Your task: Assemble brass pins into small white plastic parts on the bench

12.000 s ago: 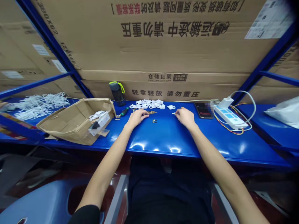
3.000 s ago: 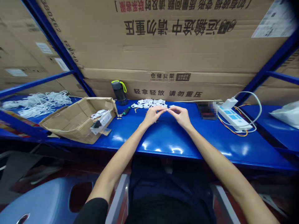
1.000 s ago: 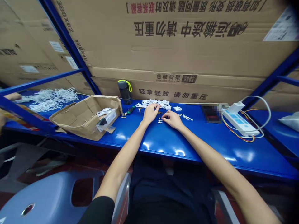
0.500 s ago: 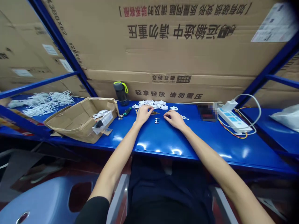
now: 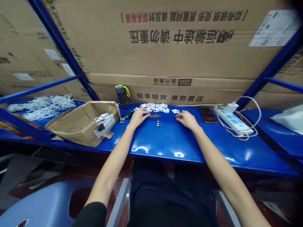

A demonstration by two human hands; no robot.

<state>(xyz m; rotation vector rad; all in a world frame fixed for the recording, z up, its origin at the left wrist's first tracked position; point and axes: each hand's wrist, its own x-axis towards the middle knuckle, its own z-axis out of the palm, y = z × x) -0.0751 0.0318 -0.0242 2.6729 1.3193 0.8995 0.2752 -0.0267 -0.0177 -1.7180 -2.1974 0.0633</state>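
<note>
On the blue table, my left hand (image 5: pixel 139 117) lies beside a small pile of brass-coloured pins (image 5: pixel 155 116). Its fingers are stretched out, with thumb and forefinger apart. My right hand (image 5: pixel 187 119) is at the right, fingers curled and tips close together over the spot of the small white discs, which it now covers. Whether a disc is between those fingertips is too small to make out. Between the hands stand a few small pins with white pieces on them (image 5: pixel 158 124) in a short column. Behind them is a heap of white plastic parts (image 5: pixel 156 108), with one single white part (image 5: pixel 175 111) nearer my right hand.
Left of my left hand are a green-handled screwdriver (image 5: pixel 129 114), a few small metal pieces (image 5: pixel 122 120), a bottle (image 5: pixel 122 97) and an open cardboard box (image 5: pixel 78 134). A phone (image 5: pixel 208 115) and a power strip (image 5: pixel 236 122) with cables lie at the right. White cords (image 5: pixel 50 105) lie far left.
My left hand has shifted a little left, off the brass pins. My right hand has moved right, onto the spot where the small white discs were showing.
</note>
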